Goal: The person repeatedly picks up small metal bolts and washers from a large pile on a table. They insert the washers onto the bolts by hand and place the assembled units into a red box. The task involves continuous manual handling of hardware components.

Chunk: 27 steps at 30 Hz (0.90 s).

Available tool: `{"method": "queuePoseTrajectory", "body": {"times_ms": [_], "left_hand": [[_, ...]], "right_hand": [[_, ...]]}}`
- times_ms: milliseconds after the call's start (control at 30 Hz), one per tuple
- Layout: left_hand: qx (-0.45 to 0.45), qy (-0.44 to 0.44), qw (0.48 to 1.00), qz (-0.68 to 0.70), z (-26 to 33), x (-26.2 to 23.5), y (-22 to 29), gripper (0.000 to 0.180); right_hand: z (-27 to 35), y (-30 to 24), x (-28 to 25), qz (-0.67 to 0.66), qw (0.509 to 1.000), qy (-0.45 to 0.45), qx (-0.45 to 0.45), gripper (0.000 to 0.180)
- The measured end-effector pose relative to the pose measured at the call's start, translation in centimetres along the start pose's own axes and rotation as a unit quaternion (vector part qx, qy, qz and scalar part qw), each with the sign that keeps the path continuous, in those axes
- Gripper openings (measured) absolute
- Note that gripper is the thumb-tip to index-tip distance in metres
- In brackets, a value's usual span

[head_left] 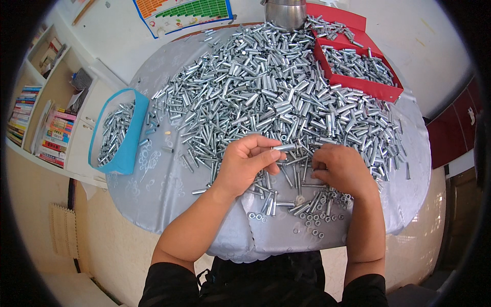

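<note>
My left hand (pixel 249 161) pinches a silvery expansion bolt (pixel 286 147) between thumb and fingers, its shaft pointing right. Just to the right, my right hand (pixel 341 168) is closed with the fingers curled down by the near edge of the pile. What those fingers hold, if anything, is hidden behind them. Beyond both hands spreads a large heap of metal sleeves and bolts (pixel 255 97). Several loose nuts and washers (pixel 316 221) lie nearer to me, below my right hand, beside a small cluster of bolts (pixel 269 204).
A blue open box (pixel 141 134) with metal parts stands at the left. At the back right is a red box (pixel 364 91) filled with similar parts, near a steel pot (pixel 285 15). The round table has a pale shiny cloth (pixel 153 199). Bookshelves (pixel 66 102) stand farther left.
</note>
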State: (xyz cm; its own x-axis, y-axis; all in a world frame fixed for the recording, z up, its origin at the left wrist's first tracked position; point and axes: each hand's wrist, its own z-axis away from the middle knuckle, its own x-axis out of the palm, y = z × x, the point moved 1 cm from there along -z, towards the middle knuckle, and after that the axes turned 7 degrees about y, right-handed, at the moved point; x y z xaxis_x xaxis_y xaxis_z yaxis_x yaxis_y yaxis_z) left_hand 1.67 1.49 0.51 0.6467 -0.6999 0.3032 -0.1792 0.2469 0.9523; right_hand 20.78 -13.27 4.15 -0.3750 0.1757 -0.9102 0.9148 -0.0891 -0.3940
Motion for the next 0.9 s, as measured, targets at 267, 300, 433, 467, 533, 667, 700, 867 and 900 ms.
{"method": "queuePoseTrajectory", "body": {"times_ms": [267, 300, 433, 467, 533, 667, 700, 867, 900], "left_hand": [[-0.004, 0.002, 1.0, -0.005, 0.0, -0.1, -0.1, 0.018], [-0.003, 0.003, 1.0, -0.006, 0.0, 0.0, -0.1, 0.018], [-0.004, 0.004, 1.0, 0.0, 0.0, 0.0, -0.2, 0.018], [-0.003, 0.005, 1.0, 0.002, 0.0, 0.1, -0.1, 0.019], [-0.004, 0.01, 1.0, 0.004, 0.0, 0.1, -0.1, 0.019], [-0.001, 0.015, 1.0, 0.007, -0.1, -0.1, -0.2, 0.019], [0.0, 0.014, 1.0, 0.006, -0.1, -0.1, -0.2, 0.019], [-0.002, 0.014, 1.0, 0.014, 0.0, 0.1, 0.1, 0.019], [-0.002, 0.014, 1.0, 0.016, 0.1, 0.1, 0.1, 0.019]], "right_hand": [[-0.2, 0.1, 0.1, -0.028, 0.997, 0.07, -0.015, 0.011], [-0.5, -0.2, -0.1, -0.083, 0.992, 0.096, 0.008, 0.011], [-1.1, -0.8, 1.3, -0.339, 0.916, 0.175, 0.123, 0.008], [-1.3, -1.1, 1.4, -0.378, 0.899, 0.176, 0.132, 0.008], [-1.5, -1.5, 1.8, -0.456, 0.859, 0.178, 0.15, 0.008], [-1.6, -1.5, 2.0, -0.51, 0.836, 0.145, 0.144, 0.011], [-1.6, -1.3, 2.2, -0.514, 0.834, 0.141, 0.142, 0.013], [-1.7, -1.7, 2.0, -0.525, 0.825, 0.14, 0.155, 0.024], [-1.7, -1.4, 2.1, -0.514, 0.835, 0.129, 0.151, 0.027]]}}
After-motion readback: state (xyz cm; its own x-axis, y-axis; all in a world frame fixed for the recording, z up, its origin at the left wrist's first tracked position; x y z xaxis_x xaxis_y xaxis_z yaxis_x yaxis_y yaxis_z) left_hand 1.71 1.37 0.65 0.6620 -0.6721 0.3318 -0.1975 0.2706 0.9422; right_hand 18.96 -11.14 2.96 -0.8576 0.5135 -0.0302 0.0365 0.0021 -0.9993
